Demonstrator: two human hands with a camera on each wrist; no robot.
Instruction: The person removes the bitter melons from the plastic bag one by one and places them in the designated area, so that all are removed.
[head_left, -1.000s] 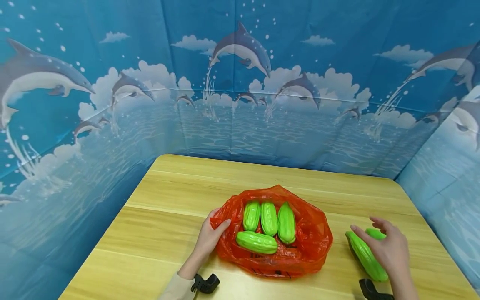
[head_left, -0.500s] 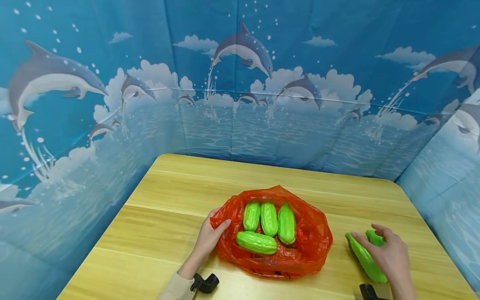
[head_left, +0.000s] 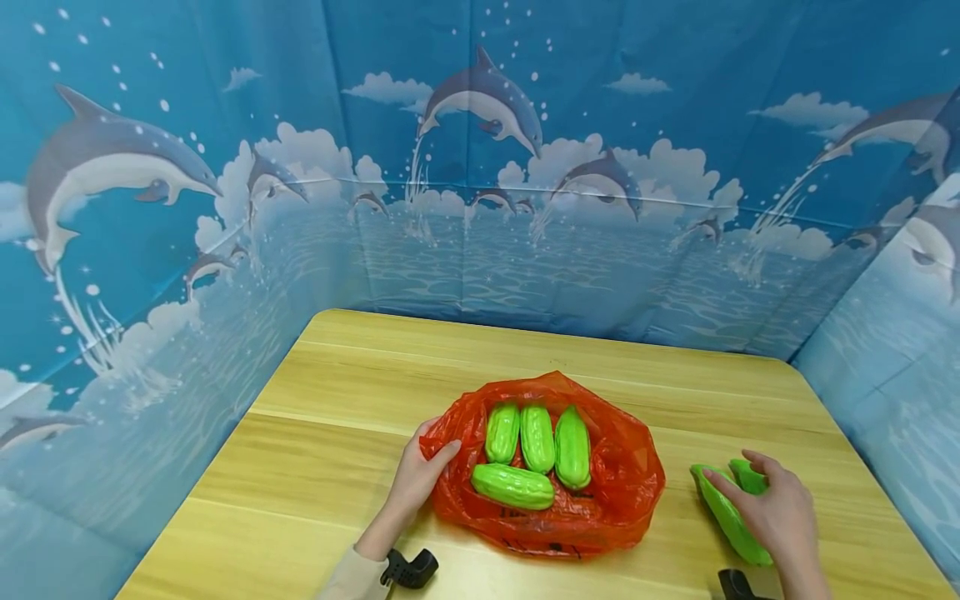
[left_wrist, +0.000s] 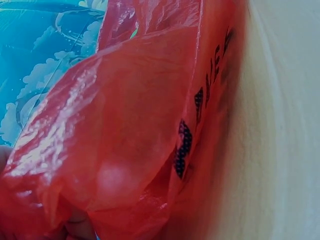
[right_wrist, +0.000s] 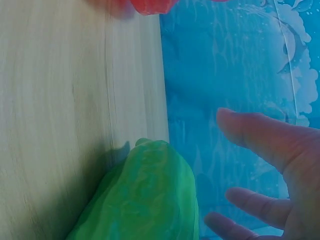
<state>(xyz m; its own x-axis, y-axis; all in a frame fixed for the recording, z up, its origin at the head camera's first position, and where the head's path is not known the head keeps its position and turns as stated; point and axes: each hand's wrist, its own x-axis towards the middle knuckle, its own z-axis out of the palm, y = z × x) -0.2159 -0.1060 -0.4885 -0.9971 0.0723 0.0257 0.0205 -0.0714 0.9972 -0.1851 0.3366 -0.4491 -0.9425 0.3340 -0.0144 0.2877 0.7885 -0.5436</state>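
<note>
A red plastic bag (head_left: 622, 500) lies spread at its mouth on the table, with several green ridged vegetables (head_left: 513, 486) inside. My left hand (head_left: 416, 471) grips the bag's left rim between thumb and fingers; the red film (left_wrist: 130, 125) fills much of the left wrist view. Two more green vegetables lie right of the bag, the nearer one (head_left: 731, 517) long and slanted, the other (head_left: 747, 477) partly hidden by my right hand (head_left: 783, 512). That hand hovers over them, thumb and fingers apart; in the right wrist view it stands beside a green vegetable (right_wrist: 155, 195) with a visible gap.
The wooden table (head_left: 300, 467) reaches back to a blue curtain (head_left: 465, 250) printed with dolphins, which also hangs at the left and right. A black wrist device (head_left: 408, 569) is strapped to my left wrist, and part of another (head_left: 737, 585) shows at the right wrist.
My right hand has lowered slightly over the two vegetables beside the bag, its fingers reaching nearer the farther one. My left hand and the bag have stayed in place.
</note>
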